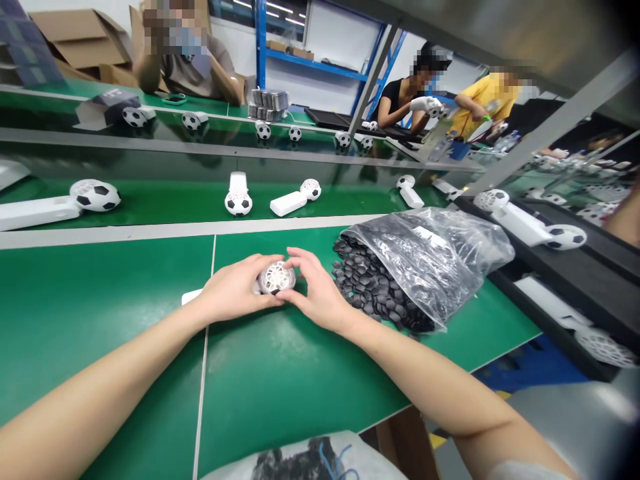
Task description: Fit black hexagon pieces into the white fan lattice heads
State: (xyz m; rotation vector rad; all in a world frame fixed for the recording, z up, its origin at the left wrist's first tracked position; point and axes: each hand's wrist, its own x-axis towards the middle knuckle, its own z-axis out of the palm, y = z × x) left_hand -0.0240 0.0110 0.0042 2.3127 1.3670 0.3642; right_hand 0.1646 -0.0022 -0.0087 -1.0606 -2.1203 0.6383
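We cradle a round white lattice plastic ball (276, 277) between our left hand (237, 288) and right hand (320, 290), both curled around it, fingers pressed on its sides, with its honeycomb openings facing up toward us; being round, it shows no clear long axis. It is held just above a green belt (125, 293), between our palms. Under our left hand, a flat white plastic piece (193, 297) pokes out leftward. Right of our right hand, a clear plastic bag (440, 260) spills small black hexagonal pieces (365, 280), and a white label (427, 235) on it is too blurred to read. Ahead of both hands, beyond a grey strip (150, 233), lie black-and-white football-patterned balls (238, 203) on white handles.
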